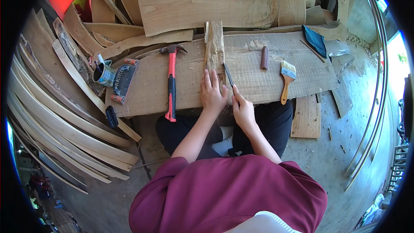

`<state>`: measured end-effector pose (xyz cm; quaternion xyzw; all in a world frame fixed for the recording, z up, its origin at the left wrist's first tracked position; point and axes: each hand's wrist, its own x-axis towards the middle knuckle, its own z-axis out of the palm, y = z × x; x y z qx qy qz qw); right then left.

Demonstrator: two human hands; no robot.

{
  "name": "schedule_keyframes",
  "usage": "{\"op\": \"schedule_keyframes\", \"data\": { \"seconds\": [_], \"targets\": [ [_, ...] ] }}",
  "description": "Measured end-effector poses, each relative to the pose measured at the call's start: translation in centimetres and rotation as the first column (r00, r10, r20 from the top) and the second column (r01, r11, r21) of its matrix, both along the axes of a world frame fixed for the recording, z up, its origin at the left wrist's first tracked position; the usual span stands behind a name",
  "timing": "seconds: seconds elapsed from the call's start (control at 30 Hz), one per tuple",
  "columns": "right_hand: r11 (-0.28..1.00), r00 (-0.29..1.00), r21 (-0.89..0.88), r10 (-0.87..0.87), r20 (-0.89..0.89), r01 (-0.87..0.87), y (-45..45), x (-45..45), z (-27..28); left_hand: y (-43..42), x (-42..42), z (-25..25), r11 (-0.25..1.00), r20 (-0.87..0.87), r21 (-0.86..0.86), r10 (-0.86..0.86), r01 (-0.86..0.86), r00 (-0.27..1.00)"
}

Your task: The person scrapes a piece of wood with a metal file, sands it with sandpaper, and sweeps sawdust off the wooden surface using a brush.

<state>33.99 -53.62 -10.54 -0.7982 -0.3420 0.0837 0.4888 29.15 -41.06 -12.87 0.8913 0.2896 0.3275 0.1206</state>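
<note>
A rough, narrow block of wood (214, 45) lies lengthwise on the wide plank in front of me, its surface split and uneven. My left hand (213, 92) rests on the near end of this block, fingers stretched out and slightly spread. In my right hand (243, 110) is a narrow chisel (228, 74), its handle mostly hidden by the closed fingers. The dark blade points away from me, and its tip meets the block's right edge. A claw hammer (171, 82) with a red and black handle lies left of my hands.
On the plank (254, 88) are a brown cylinder (264, 58), a paintbrush (286, 82), a dark cloth (315, 41) and a black tool with orange ends (125, 81). A cup (103, 75) stands at the left. Curved wood strips (73, 121) and boards (207, 4) surround the plank.
</note>
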Motion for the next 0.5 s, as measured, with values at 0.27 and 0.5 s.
{"op": "schedule_keyframes", "data": {
  "seconds": [0.27, 0.5],
  "targets": [
    [0.998, 0.998, -0.059, 0.001, -0.070, -0.005, -0.2, -0.3, 0.7, 0.2, 0.1, -0.1, 0.998, 0.016, 0.054, 0.013, -0.014, 1.000],
    [0.998, 0.999, 0.061, -0.027, 0.022, 0.026, 0.9, -0.3, -0.5, 0.1, 0.2, -0.2, 1.000, 0.011, 0.026, 0.015, -0.015, 1.000]
  ]
}}
